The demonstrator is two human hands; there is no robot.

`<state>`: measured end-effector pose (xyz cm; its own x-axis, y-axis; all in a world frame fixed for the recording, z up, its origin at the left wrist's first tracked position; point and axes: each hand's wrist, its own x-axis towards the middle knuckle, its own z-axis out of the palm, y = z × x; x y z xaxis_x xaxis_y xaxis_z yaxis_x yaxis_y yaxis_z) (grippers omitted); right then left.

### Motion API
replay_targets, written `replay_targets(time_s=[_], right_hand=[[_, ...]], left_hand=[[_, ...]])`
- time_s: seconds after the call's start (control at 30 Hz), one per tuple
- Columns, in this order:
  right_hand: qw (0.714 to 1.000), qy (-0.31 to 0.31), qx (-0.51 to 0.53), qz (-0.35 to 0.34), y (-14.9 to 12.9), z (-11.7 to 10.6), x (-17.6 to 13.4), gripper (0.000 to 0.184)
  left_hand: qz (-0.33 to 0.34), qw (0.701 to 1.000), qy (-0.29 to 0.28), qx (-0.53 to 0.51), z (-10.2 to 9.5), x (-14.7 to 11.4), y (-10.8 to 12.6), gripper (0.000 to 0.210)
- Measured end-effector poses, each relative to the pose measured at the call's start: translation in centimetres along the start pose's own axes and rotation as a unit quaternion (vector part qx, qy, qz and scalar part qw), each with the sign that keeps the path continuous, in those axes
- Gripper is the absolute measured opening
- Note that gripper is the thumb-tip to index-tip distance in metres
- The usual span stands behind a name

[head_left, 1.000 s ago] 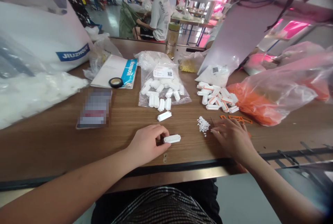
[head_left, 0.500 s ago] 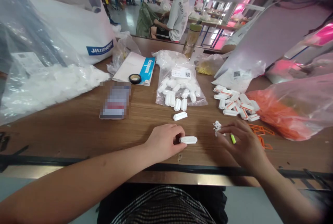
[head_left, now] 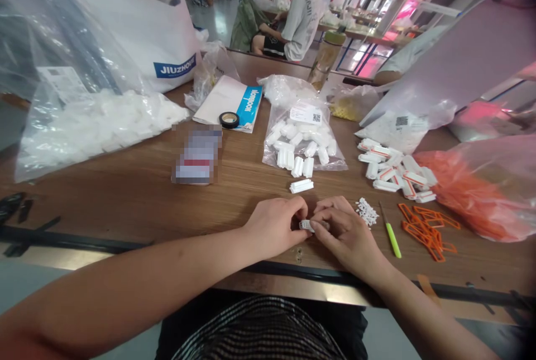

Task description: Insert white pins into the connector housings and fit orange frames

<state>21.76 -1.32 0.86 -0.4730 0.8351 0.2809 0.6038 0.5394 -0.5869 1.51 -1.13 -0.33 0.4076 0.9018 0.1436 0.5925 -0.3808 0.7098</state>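
Note:
My left hand (head_left: 278, 223) grips a white plastic connector housing (head_left: 306, 226) between thumb and fingers near the table's front edge. Rows of small holes show on its face. My right hand (head_left: 347, 229) is closed in a pinch against the housing's right end and covers that part; whatever sits between its fingertips is hidden. Just beyond the right hand is a small heap of tiny white pieces (head_left: 367, 212). A thin pick with a yellow-green handle (head_left: 393, 240) lies to its right, beside several orange frame-shaped clips (head_left: 427, 229).
A clear bag of white housings (head_left: 304, 134) lies ahead, with one loose housing (head_left: 301, 186) before it. Housings with orange strips (head_left: 396, 173) are piled right, by a bag of orange parts (head_left: 489, 192). Leftward are a phone (head_left: 196, 156), tape roll (head_left: 229, 120) and large bag (head_left: 96, 125).
My right hand has moved left from the heap of tiny white pieces to the housing, and its fingers have closed. The left hand still holds the housing. The camera view has shifted slightly.

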Motion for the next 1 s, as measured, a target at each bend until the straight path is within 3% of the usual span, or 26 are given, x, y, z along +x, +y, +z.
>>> replay_targets(time_s=[0.33, 0.67, 0.87, 1.0], right_hand=[[0.996, 0.021, -0.040, -0.072, -0.5, 0.4, 0.4, 0.008], [0.983, 0.025, -0.102, -0.148, -0.4, 0.0, -0.3, 0.019], [0.991, 0.013, -0.073, -0.111, -1.2, 0.4, -0.7, 0.020], [0.994, 0.097, -0.044, -0.036, 1.1, -2.4, -0.8, 0.019]], left_hand=[[0.005, 1.000, 0.000, -0.002, 0.1, -0.1, -0.2, 0.022], [-0.007, 1.000, -0.015, -0.026, -0.3, -0.1, 0.0, 0.023], [-0.022, 1.000, -0.016, -0.012, -0.3, -0.1, 0.2, 0.021], [-0.034, 0.999, -0.029, -0.009, -0.4, -0.1, 0.3, 0.023]])
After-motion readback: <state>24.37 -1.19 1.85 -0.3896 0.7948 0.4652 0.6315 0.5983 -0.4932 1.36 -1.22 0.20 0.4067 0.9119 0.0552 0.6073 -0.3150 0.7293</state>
